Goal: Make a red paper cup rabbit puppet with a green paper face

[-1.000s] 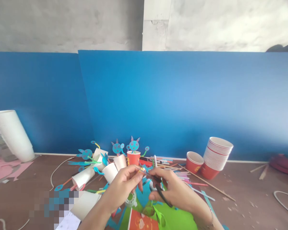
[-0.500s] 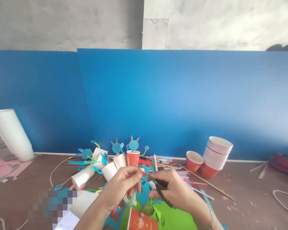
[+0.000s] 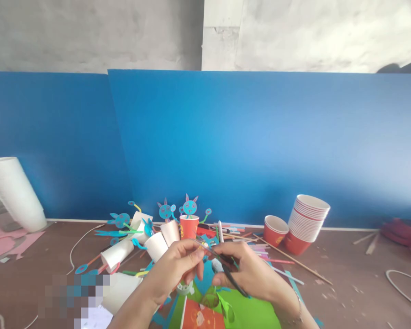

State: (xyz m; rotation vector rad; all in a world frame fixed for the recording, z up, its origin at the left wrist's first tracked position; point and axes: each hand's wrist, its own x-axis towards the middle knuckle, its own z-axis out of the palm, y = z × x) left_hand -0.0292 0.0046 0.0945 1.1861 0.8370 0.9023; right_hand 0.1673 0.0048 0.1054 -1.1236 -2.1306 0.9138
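Black-handled scissors (image 3: 233,279) are in my right hand (image 3: 248,269), with the blades pointing left toward my other fingertips. My left hand (image 3: 178,267) is closed in a pinch on something small at the blade tips; it is too small to make out. Below my hands lie green paper (image 3: 253,313), a red printed piece (image 3: 202,316) and a roll of tape (image 3: 185,288). Just beyond them, a red cup (image 3: 189,227) stands upright with a blue paper animal head (image 3: 190,208) above it.
Several white cups with blue paper figures lie left of centre, one of them here (image 3: 117,253). At the right stand a red cup (image 3: 276,230) and a tilted cup stack (image 3: 308,219). A white cup stack (image 3: 17,194) leans far left. Thin sticks (image 3: 294,260) lie right.
The scissors have turned slightly in my right hand, their handles a little closer together. My left hand keeps its pinch. The whole view has shifted slightly.
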